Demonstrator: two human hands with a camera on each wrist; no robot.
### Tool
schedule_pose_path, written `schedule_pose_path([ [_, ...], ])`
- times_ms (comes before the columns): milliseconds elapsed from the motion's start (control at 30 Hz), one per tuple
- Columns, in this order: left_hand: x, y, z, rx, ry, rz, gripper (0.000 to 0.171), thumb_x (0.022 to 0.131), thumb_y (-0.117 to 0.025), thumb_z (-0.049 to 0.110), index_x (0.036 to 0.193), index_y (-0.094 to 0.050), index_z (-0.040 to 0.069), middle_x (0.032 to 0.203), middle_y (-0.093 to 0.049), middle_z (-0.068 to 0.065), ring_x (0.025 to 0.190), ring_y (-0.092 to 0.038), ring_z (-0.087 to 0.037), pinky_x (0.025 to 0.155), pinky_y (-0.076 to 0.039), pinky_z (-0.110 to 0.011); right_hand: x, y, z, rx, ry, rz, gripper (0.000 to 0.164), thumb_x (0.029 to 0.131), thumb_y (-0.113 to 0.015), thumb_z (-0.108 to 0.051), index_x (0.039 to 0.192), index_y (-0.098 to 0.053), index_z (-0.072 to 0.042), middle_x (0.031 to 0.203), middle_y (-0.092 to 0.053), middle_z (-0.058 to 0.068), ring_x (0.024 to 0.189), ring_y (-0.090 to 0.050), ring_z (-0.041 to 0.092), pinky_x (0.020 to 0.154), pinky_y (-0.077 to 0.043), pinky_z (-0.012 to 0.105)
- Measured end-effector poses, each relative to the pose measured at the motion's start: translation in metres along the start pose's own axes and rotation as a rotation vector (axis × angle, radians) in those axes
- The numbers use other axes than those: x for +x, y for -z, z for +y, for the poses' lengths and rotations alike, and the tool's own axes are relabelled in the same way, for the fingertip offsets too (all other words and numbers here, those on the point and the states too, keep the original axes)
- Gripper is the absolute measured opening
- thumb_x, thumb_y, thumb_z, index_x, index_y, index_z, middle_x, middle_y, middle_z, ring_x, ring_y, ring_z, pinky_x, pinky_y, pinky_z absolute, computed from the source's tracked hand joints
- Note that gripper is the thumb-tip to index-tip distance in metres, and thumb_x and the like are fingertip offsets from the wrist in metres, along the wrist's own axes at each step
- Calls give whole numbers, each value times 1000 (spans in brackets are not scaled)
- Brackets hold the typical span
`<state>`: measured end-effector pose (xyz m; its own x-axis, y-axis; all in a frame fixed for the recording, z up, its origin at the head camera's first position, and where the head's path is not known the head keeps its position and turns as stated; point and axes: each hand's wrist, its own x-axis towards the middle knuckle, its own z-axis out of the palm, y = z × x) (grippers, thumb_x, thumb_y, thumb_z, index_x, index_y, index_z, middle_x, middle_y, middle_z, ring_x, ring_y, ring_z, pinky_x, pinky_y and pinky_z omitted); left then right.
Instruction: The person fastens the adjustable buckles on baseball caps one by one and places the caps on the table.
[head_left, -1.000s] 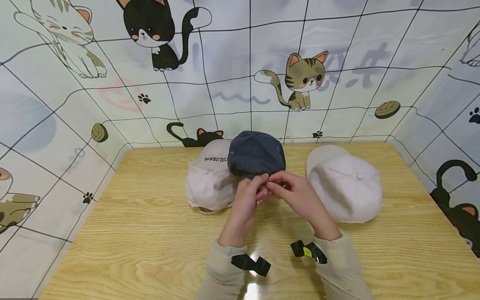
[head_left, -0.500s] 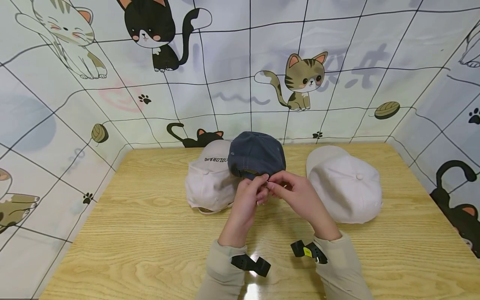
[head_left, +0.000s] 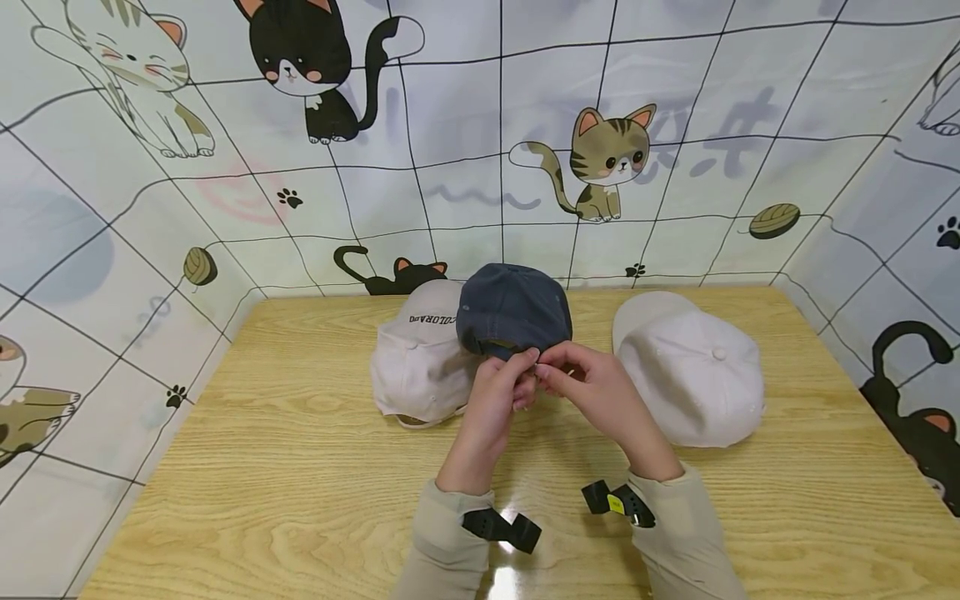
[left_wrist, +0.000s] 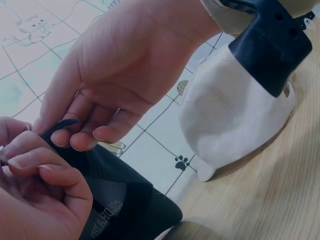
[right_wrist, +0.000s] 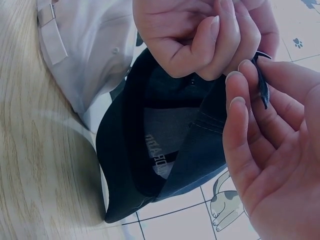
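A dark blue baseball cap (head_left: 513, 308) stands at the middle of the table, its back facing me. My left hand (head_left: 495, 392) pinches the cap's back strap, its fingers curled in the right wrist view. With thumb and fingers, my right hand (head_left: 592, 387) pinches the dark strap end (right_wrist: 263, 85) just beside the left fingertips. The cap's inside, with a printed label (right_wrist: 167, 127), shows in the right wrist view. A buckle, if present, is hidden by the fingers.
A white cap (head_left: 420, 367) lettered COLORADO sits left of the blue one, partly behind it. Another white cap (head_left: 697, 375) lies to the right, near my right hand. Cat-printed cloth (head_left: 465, 150) walls the wooden table (head_left: 300, 492) at the back and sides.
Both hands stay at the strap; only the fingers shift very slightly. The caps have not visibly moved.
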<state>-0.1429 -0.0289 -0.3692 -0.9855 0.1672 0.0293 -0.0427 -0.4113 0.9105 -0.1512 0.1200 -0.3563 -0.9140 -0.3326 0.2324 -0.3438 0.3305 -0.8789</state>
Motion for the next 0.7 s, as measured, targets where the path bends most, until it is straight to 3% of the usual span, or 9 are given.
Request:
schedule_pose_path([
  [233,0,0,0,-6,-6,-10,47,88,-55,23,49,-33,10,46,-22,0,43,-20,-17,50,-19,-32,0,0,0,4,5,-1,13,85,-60,-33,89,-62,-20,74,-60,-4,66,-57,25,55,-46,28],
  [500,1,0,0,-11,-10,-19,47,89,-53,20,49,-32,10,45,-22,1,42,-20,-17,50,-19,-32,1,-1,1,0,9,10,11,85,-60,-33,88,-62,-22,73,-59,-5,64,-56,17,54,-45,28],
  [700,1,0,0,-7,-3,-8,46,89,-53,22,49,-34,10,44,-23,1,42,-20,-18,51,-18,-35,1,-1,1,26,0,1,12,85,-61,-33,87,-62,-22,72,-59,-4,66,-56,26,55,-45,29],
])
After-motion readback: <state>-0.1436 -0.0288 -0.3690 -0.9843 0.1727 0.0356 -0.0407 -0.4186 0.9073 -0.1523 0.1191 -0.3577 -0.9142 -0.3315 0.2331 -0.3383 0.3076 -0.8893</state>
